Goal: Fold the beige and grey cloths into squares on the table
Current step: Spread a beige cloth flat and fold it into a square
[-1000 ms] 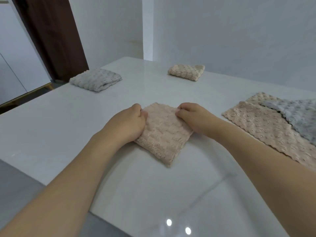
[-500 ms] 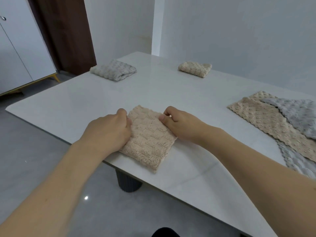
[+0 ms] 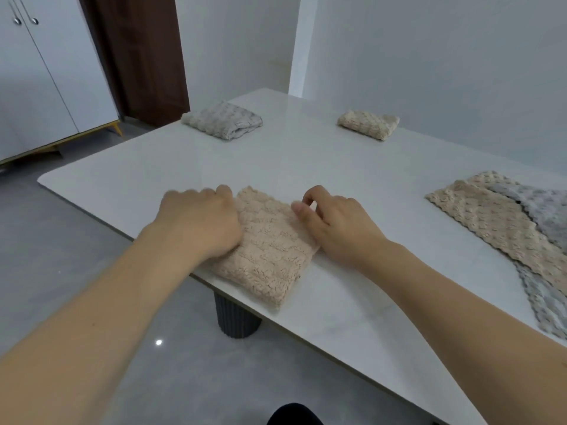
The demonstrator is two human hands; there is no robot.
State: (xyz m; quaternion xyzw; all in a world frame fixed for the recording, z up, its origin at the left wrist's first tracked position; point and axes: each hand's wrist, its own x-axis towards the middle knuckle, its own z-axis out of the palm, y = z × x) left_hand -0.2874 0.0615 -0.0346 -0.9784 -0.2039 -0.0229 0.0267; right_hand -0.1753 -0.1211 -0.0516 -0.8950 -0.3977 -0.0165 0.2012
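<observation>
A folded beige cloth (image 3: 271,250) lies as a square near the table's (image 3: 306,167) front left edge. My left hand (image 3: 199,222) grips its left side with the fingers curled over the edge. My right hand (image 3: 336,227) sits at its right side, fingers loosely curled and slightly raised, with only the thumb tip touching the cloth. A folded grey cloth (image 3: 224,122) lies at the far left and another folded beige cloth (image 3: 368,125) at the far middle. Unfolded beige (image 3: 497,222) and grey (image 3: 544,210) cloths are stacked flat at the right.
The table's front edge runs diagonally just under the cloth that I hold. A dark ribbed table leg (image 3: 236,317) stands below it. A white cabinet (image 3: 46,75) and a brown door (image 3: 138,56) are at the back left, with grey floor between.
The folded beige cloth has slid with both hands toward the table's front left edge. My right hand's pinch on its right edge has loosened and the fingers have lifted.
</observation>
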